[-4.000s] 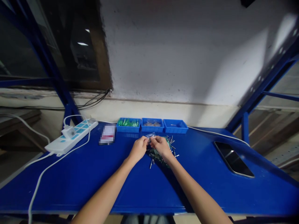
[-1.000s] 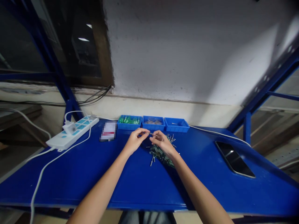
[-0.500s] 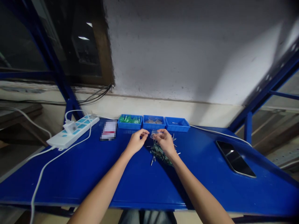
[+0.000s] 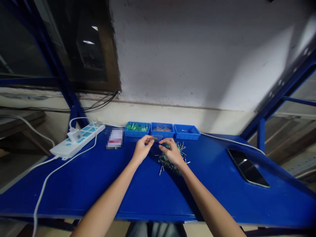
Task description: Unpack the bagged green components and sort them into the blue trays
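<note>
Between thumb and fingers of my left hand is a small clear plastic bag, which points to the right in front of the middle bin. Its contents are too small to make out. Close by on the right is my right hand, its thumb and fingertips slightly apart with nothing visible in them. Beneath and behind that hand lies a pile of thin metal pins that look like rivets, with dark green pieces among them. The hand hides part of this pile.
Three blue bins line the back: one with green pieces, a middle one with clear bags, and a right one with a small metal piece. A power strip with cables lies left, a phone right, on the blue table.
The small plastic bag has passed from my right hand to my left. My right fingers have come off it and parted. The bins and phone stay where they were.
</note>
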Motion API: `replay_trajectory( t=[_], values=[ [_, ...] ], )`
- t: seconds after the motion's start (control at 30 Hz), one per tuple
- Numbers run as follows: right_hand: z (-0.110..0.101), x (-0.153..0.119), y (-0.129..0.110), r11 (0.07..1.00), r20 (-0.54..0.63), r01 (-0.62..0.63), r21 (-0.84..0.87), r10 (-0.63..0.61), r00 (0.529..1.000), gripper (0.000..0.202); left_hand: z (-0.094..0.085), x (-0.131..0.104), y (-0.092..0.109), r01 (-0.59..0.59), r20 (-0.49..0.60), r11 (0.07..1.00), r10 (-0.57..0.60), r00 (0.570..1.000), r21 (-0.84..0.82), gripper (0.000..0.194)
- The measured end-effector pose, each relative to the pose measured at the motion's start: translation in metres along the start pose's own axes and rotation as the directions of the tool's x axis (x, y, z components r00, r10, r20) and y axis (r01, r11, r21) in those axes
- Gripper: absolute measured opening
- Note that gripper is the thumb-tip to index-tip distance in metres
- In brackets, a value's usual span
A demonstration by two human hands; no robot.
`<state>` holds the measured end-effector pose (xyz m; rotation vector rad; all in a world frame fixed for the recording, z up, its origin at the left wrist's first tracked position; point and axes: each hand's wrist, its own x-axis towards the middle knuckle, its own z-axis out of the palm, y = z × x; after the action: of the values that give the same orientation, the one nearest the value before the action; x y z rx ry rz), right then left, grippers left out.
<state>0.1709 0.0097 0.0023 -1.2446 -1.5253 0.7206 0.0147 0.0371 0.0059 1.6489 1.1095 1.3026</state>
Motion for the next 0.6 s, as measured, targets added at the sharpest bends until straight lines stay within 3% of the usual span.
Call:
replay_trajectory(
  t=[0.07,0.13,0.23,0.33,0.47,0.53,0.6],
  values=[
    [-0.0017,0.0021,-0.0007,0.965,0.106,-0.162,0.205,0.142,0.984,0.030,-0.0001,-0.0017,0.0035,-0.151,-0.002,0.977,0.153,0.988,0.150,0.014],
    [-0.0027,0.0036,-0.0019,0.901,0.172,-0.251,0.355,0.201,0.964,0.038,0.0001,-0.0042,0.0075,-0.262,0.039,0.932,0.261,0.965,0.251,0.016],
    [-0.0016,0.0043,-0.0027,0.879,0.124,-0.229,0.417,0.194,0.973,0.032,0.0007,-0.0069,0.0100,-0.353,0.075,0.894,0.346,0.935,0.277,0.023],
    [0.0005,0.0046,-0.0017,0.893,0.056,-0.162,0.421,0.152,0.987,0.028,0.0012,-0.0068,0.0072,-0.362,0.075,0.893,0.355,0.932,0.269,0.031],
    [-0.0004,0.0051,0.0009,0.941,-0.061,0.017,0.337,0.003,0.998,0.017,0.0015,-0.0046,0.0033,-0.224,0.102,0.939,0.204,0.974,0.261,0.027],
    [-0.0022,0.0046,0.0013,0.970,-0.100,0.109,0.218,-0.089,0.991,0.008,0.0017,-0.0039,0.0032,-0.068,0.143,0.978,0.040,0.989,0.197,0.021],
    [-0.0032,0.0031,0.0008,0.975,-0.119,0.205,0.084,-0.194,0.974,0.005,0.0020,-0.0038,0.0038,0.148,0.189,0.987,-0.157,0.969,0.065,0.030]
  ],
)
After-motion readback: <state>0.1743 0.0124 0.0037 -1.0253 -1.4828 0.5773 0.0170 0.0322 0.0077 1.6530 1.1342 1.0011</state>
